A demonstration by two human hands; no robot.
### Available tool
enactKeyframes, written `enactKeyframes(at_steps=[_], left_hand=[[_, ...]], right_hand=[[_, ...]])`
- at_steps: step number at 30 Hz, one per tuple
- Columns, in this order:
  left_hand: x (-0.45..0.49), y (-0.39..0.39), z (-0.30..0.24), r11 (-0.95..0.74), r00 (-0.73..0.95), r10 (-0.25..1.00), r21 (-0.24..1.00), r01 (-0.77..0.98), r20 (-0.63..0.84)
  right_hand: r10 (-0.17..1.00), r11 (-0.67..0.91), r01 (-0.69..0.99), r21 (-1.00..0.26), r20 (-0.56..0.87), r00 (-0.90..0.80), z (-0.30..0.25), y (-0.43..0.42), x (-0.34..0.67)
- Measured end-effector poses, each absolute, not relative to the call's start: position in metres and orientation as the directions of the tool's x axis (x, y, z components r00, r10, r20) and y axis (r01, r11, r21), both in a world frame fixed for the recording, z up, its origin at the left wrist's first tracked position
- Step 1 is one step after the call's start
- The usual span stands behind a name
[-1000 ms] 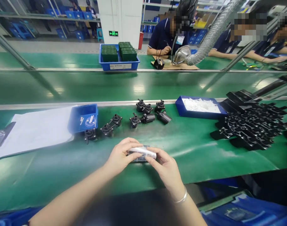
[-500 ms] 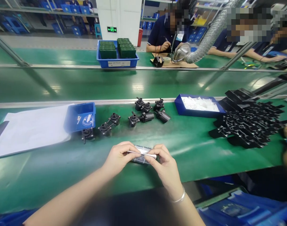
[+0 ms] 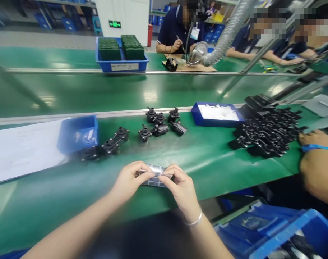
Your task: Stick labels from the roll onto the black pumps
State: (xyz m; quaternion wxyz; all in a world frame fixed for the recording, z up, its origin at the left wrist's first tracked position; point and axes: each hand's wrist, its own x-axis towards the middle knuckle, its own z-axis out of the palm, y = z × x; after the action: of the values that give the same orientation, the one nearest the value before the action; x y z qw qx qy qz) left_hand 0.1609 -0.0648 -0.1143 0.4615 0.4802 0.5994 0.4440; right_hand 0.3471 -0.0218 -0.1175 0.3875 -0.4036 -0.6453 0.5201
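Observation:
Between my two hands is a thin, shiny sheet of labels (image 3: 156,181), marked with pale grid lines and bent up along its near middle. My left hand (image 3: 131,178) pinches its left part between thumb and fingers. On the right, my right hand (image 3: 180,181) pinches the same raised fold, with the thumbs close together. The sheet is held just over the green table. Fingers hide parts of the sheet, and its print is too small to read. Beyond the hands stand several black plastic valve-like parts (image 3: 144,133).
A blue tray (image 3: 77,133) with small pieces sits on white paper (image 3: 23,151) at left. A blue box (image 3: 217,117) of white pieces and a heap of black parts (image 3: 268,133) lie right. A co-worker's arm (image 3: 318,162) reaches in; blue bins (image 3: 260,230) stand below the table edge.
The view has turned slightly right, so things appear shifted left. More of the co-worker's arm and the blue bins shows. Both hands keep their pinch on the sheet.

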Motion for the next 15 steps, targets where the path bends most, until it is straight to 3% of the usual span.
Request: enactKeyframes(at_steps=[5,15], left_hand=[[0.1649,-0.0626,-0.1127,0.185,-0.140,0.972,0.981,-0.054,-0.191],[0.1702,-0.0619,-0.1125,0.222,-0.223,0.941,0.962,-0.161,-0.254]], right_hand=[[0.929,0.096,0.123,-0.988,0.045,-0.367,-0.1225,-0.0203,0.3492],[0.934,0.030,0.081,-0.996,-0.001,-0.358,-0.1288,-0.0209,0.3446]])
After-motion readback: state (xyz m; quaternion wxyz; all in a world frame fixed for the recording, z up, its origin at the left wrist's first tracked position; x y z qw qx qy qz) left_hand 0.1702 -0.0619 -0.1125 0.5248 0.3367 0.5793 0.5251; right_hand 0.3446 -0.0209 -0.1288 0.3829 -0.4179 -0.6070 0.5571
